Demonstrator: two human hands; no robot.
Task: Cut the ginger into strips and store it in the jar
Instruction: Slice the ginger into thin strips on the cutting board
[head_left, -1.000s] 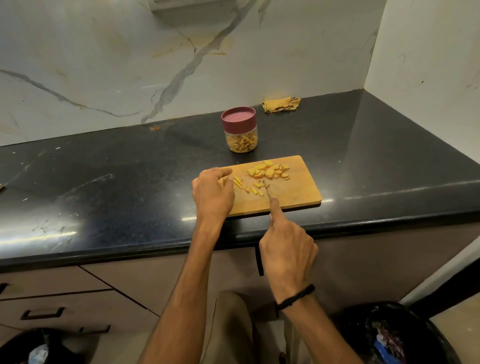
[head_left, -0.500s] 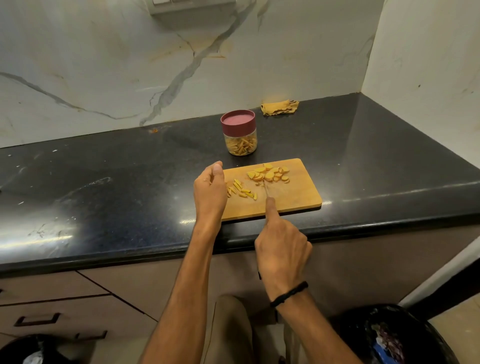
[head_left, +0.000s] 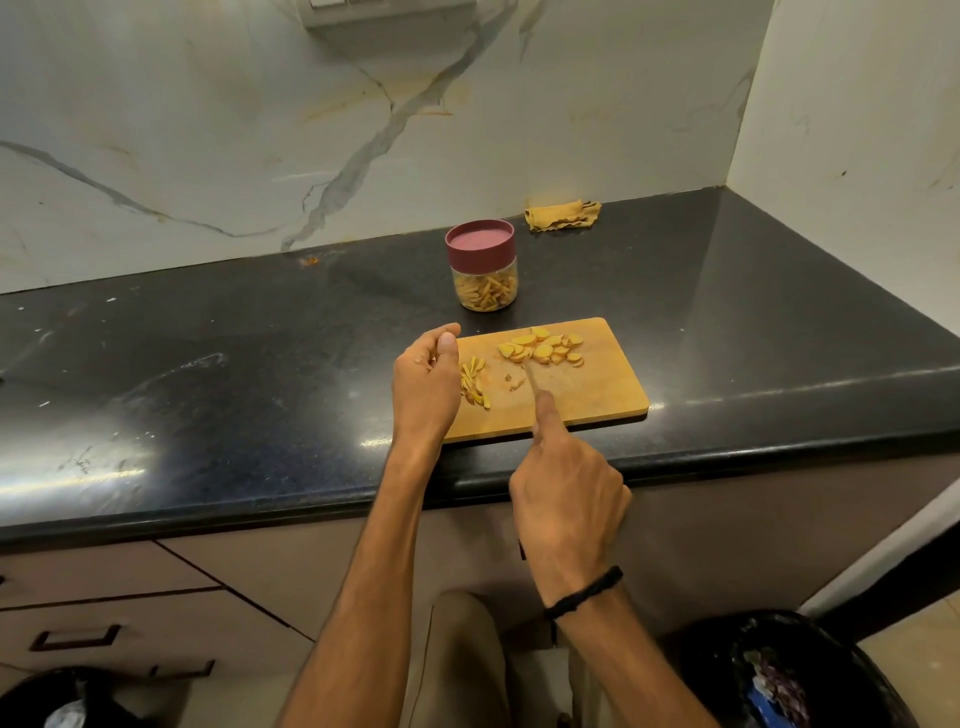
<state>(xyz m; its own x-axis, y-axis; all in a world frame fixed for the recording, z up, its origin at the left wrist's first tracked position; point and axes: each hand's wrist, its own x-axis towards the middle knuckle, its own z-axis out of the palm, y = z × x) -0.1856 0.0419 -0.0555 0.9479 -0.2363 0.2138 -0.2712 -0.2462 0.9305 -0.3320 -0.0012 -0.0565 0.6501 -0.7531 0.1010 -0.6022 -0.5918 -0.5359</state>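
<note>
Midway, judging by the board. Already inside the jar near the counter's back edge, under the closed lid: a layer of strips. On the cutting board at the counter's front edge, two lots: a small heap of cut strips by its left edge, a pile of uncut ginger slices toward its far edge. In the right hand, the knife, handle gripped, forefinger along the spine, tip just beside the slices. At the board's left edge, the left hand, curled against the strips; whether pinching any, impossible to tell. Probably left to do: cutting the remaining pile, opening the lid, loading everything into the jar
</note>
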